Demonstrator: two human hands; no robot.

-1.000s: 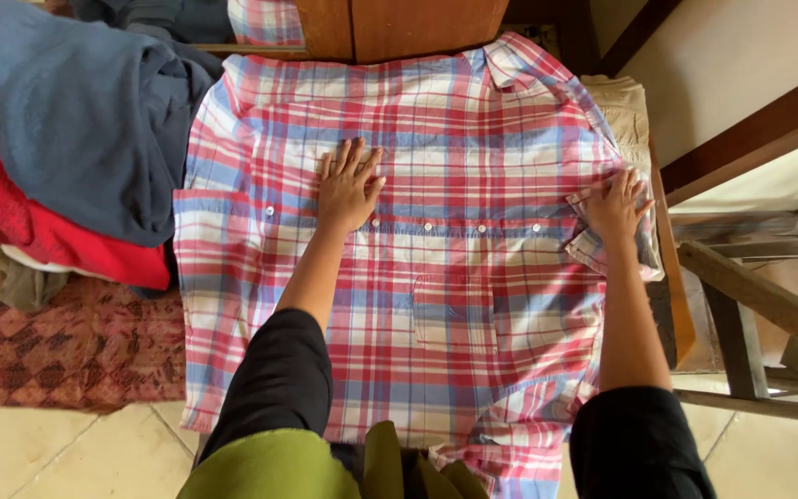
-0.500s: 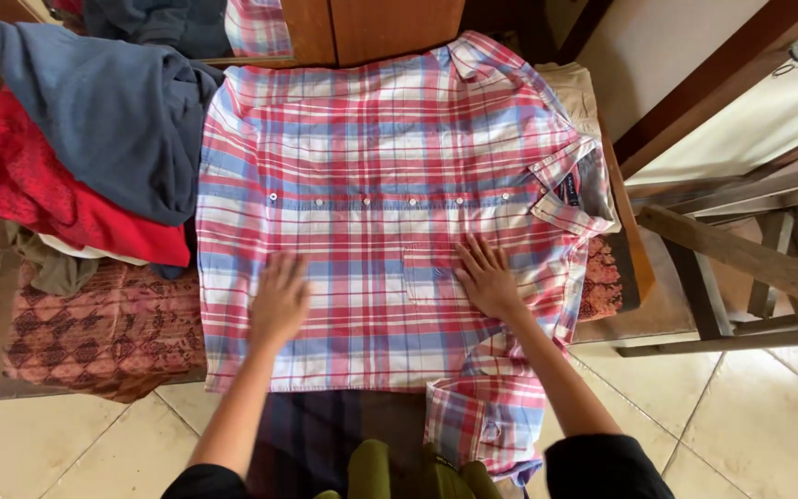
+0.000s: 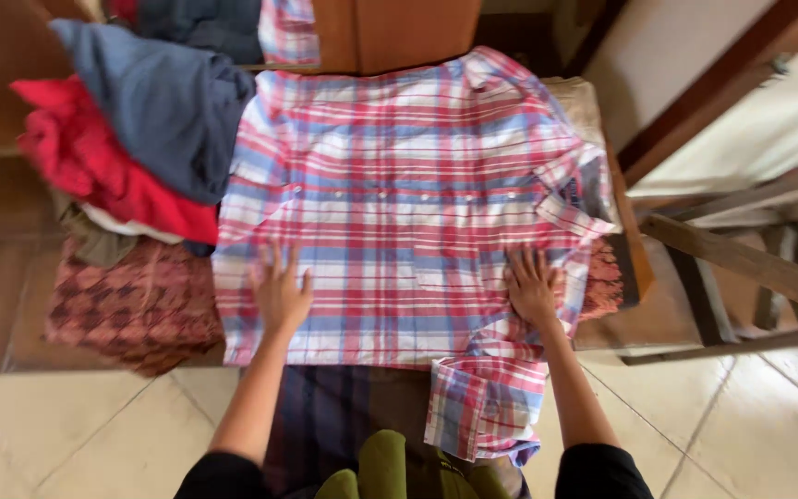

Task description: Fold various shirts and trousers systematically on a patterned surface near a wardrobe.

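Left hand (image 3: 281, 294) and right hand (image 3: 532, 288) pressed flat, fingers spread and grasping nothing, on the near edge of a plaid shirt (image 3: 408, 203) spread across the table (image 3: 634, 263) beside piled clothes (image 3: 131, 139).

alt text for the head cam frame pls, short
Two bare hands press flat on a red, white and blue plaid shirt spread on a low surface: left hand near its lower left edge, right hand near the lower right. A pile of red and blue clothes lies to the left.

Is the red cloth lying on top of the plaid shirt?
No, the red cloth lies left of the shirt, under a blue garment.
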